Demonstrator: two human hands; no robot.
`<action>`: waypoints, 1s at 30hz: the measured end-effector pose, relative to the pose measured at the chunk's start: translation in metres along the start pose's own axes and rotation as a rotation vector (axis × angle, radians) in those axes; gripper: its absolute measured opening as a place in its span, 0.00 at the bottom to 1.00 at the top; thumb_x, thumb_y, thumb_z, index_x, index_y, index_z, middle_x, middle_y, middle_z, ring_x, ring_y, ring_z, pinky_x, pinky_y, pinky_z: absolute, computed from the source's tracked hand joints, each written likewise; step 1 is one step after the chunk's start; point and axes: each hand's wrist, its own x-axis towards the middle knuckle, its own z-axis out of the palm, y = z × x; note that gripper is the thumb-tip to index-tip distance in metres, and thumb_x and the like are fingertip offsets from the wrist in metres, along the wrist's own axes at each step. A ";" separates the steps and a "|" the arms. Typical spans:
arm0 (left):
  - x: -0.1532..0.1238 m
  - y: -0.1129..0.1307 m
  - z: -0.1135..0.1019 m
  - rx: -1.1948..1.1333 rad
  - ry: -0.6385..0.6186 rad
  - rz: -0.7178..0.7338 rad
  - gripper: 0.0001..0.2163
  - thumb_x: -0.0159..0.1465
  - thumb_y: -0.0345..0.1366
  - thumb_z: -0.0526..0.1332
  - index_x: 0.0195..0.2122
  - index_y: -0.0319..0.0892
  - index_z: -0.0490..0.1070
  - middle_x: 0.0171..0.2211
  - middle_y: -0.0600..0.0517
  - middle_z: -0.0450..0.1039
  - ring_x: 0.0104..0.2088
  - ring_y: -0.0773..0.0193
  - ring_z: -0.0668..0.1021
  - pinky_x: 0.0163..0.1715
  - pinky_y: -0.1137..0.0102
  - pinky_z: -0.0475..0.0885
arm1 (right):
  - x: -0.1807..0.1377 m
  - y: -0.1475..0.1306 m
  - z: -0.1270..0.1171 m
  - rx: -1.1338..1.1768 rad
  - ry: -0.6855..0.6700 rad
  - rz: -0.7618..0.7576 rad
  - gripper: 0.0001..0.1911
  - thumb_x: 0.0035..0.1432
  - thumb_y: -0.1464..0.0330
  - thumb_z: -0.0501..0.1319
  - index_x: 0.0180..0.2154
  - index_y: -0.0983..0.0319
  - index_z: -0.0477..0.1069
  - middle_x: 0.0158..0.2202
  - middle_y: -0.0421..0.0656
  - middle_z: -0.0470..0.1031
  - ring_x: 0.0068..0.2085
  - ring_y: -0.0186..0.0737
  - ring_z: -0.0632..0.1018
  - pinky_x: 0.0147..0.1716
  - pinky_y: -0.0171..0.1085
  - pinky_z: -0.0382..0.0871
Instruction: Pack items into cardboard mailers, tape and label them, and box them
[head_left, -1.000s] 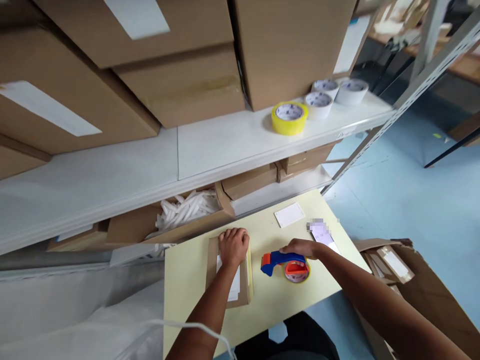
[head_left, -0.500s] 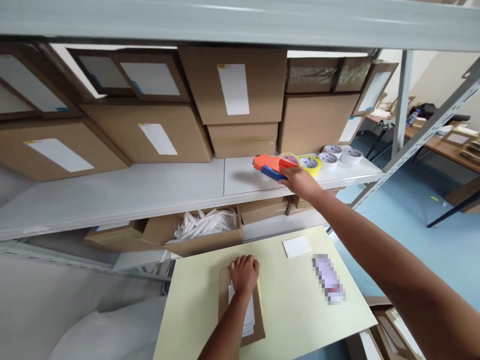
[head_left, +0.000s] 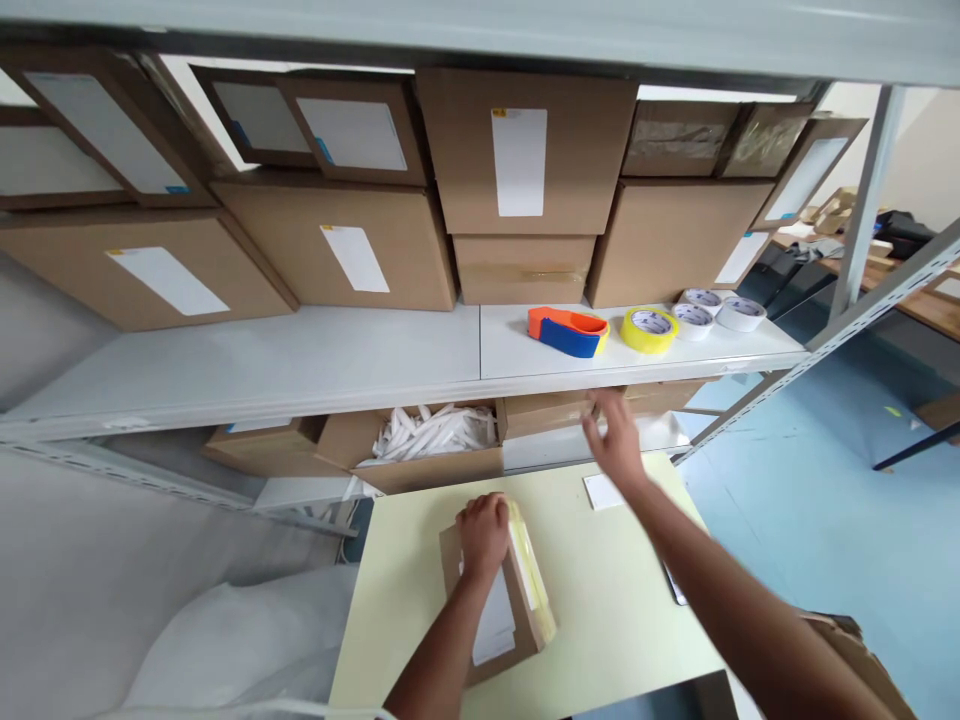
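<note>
My left hand [head_left: 484, 533] is curled over the top edge of a small brown cardboard box [head_left: 504, 610] with a white label, tilting it up on the pale yellow table [head_left: 600, 620]. Clear tape runs along the box's right side. My right hand [head_left: 616, 438] hovers open and empty above the table's far edge, fingers spread, between the box and the shelf. An orange and blue tape dispenser [head_left: 568, 331] lies on the white shelf [head_left: 300, 355], apart from my hand.
A yellow tape roll [head_left: 649, 329] and white tape rolls [head_left: 716, 312] sit right of the dispenser. Large labelled cartons [head_left: 525, 170] fill the shelf behind. An open box of white pieces [head_left: 435, 437] lies on the lower shelf. A white card [head_left: 600, 490] lies on the table.
My right hand set the tape dispenser on the shelf, let go and drew back toward the table. My left hand has tipped the small box up on its side.
</note>
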 end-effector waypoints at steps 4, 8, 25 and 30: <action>-0.023 -0.045 -0.025 -0.181 0.187 -0.259 0.18 0.73 0.40 0.45 0.47 0.43 0.74 0.48 0.46 0.78 0.49 0.57 0.79 0.50 0.63 0.75 | -0.183 -0.020 0.030 0.270 -0.241 0.588 0.28 0.64 0.50 0.58 0.59 0.57 0.67 0.59 0.54 0.71 0.53 0.55 0.78 0.51 0.54 0.76; -0.069 -0.066 -0.031 -0.452 0.213 -0.398 0.21 0.68 0.51 0.48 0.47 0.44 0.73 0.48 0.46 0.79 0.50 0.52 0.79 0.49 0.61 0.74 | -0.268 -0.042 0.059 0.491 -0.285 0.859 0.37 0.64 0.47 0.58 0.67 0.56 0.58 0.65 0.53 0.66 0.62 0.56 0.73 0.52 0.49 0.77; -0.081 -0.005 -0.030 0.523 0.044 0.810 0.34 0.70 0.52 0.53 0.72 0.43 0.50 0.70 0.43 0.60 0.69 0.49 0.61 0.68 0.50 0.50 | -0.215 -0.001 0.052 0.556 -0.519 0.675 0.27 0.66 0.55 0.56 0.62 0.57 0.67 0.60 0.50 0.74 0.55 0.49 0.79 0.49 0.46 0.78; -0.077 0.002 -0.032 0.527 0.016 0.839 0.33 0.69 0.50 0.55 0.72 0.45 0.51 0.70 0.45 0.60 0.69 0.49 0.62 0.67 0.52 0.55 | -0.190 0.077 0.041 0.012 -0.491 0.689 0.29 0.64 0.66 0.57 0.65 0.66 0.63 0.69 0.59 0.60 0.67 0.57 0.66 0.64 0.51 0.64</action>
